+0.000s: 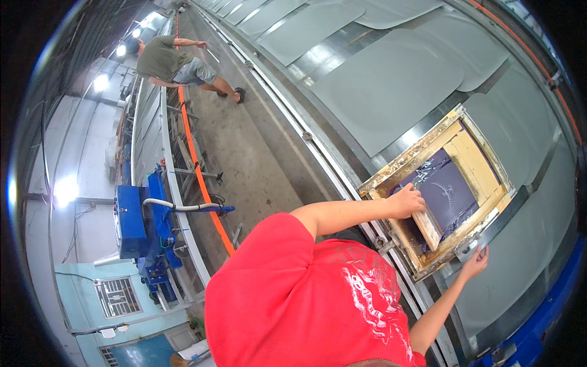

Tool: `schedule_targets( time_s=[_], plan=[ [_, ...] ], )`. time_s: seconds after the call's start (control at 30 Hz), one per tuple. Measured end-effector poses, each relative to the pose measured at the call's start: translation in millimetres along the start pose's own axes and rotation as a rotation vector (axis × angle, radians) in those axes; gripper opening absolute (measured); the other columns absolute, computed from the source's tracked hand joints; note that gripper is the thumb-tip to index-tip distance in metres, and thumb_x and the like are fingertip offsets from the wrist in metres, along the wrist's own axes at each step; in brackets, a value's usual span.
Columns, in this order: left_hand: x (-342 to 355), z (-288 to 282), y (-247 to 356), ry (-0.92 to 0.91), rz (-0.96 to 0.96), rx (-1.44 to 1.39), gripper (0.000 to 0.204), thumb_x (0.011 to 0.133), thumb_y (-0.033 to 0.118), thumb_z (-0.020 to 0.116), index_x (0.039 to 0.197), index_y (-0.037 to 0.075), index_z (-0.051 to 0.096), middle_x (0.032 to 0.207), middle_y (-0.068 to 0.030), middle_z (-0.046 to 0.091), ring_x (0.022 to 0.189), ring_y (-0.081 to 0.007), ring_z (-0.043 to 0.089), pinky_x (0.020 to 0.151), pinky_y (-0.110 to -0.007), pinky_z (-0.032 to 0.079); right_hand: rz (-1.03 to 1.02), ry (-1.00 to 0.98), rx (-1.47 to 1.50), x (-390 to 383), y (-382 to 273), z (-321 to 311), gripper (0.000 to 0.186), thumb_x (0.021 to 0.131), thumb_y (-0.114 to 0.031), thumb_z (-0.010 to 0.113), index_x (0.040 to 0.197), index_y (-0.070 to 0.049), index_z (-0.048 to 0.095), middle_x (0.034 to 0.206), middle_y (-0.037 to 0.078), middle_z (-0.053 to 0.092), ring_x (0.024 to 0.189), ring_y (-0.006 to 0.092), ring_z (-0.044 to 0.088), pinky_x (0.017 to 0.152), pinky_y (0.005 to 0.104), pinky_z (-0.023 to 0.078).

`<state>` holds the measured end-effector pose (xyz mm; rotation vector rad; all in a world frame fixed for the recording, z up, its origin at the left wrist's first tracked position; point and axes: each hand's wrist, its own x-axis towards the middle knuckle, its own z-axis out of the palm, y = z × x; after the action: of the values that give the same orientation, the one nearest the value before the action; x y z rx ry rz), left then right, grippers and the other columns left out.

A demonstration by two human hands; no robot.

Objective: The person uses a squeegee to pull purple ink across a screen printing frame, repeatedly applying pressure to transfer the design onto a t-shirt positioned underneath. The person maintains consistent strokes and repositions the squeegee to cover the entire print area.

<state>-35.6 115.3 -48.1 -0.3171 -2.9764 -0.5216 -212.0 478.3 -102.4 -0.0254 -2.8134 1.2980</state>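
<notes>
The wooden screen frame (441,191) lies right of the frame's centre, flat on the long table (342,153), over one of the grey fabric panels (386,82) laid out in a row along it. Inside it the mesh is dark with purple ink, a pale branching design showing in the middle, and the squeegee (426,227) stands at the lower left end of the mesh, near the frame's lower corner. From where the blade stands I judge the pull on this panel to be at one end of its stroke; whether the print beneath has taken, I cannot tell. The panels toward the top of the picture look plain grey, so I take them as not yet printed.

My left hand (408,200) is closed over the squeegee's wooden handle, fingers wrapped on top. My right hand (476,262) is at the frame's lower edge, fingers curled narrowly around the rim and a metal fitting there, steadying it.

Further out, a concrete aisle runs up the middle of the picture, where another person (174,61) bends toward the table's rail. At lower left stands a blue machine (137,223) with a pale hose.
</notes>
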Motion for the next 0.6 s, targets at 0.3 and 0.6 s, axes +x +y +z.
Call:
schedule_targets(
  time_s=[0.3,0.6],
  plan=[
    [-20.5,24.7,12.4,0.056,0.032,-0.03,0.051,0.07,0.013,0.076,0.119,0.026,0.068,0.129,0.0065,0.064,0.124,-0.0168,0.054,0.097,-0.046,0.037,0.042,0.12,0.104,48.0,22.8,25.3,0.025,0.101,-0.021,0.057,0.117,-0.004,0.069,0.111,0.011,0.071,0.097,0.0252,0.066,0.09,0.0355,0.051],
    [-79.0,-40.4,11.9,-0.005,-0.102,0.006,0.053,0.074,0.006,0.068,0.122,0.026,0.067,0.132,0.0041,0.064,0.129,-0.0185,0.053,0.101,-0.047,0.036,-0.158,0.248,0.286,-14.0,-30.0,62.3,0.02,0.1,-0.022,0.062,0.112,-0.01,0.072,0.08,-0.002,0.062,0.066,0.0092,0.048,0.059,0.0279,0.04]
  ],
)
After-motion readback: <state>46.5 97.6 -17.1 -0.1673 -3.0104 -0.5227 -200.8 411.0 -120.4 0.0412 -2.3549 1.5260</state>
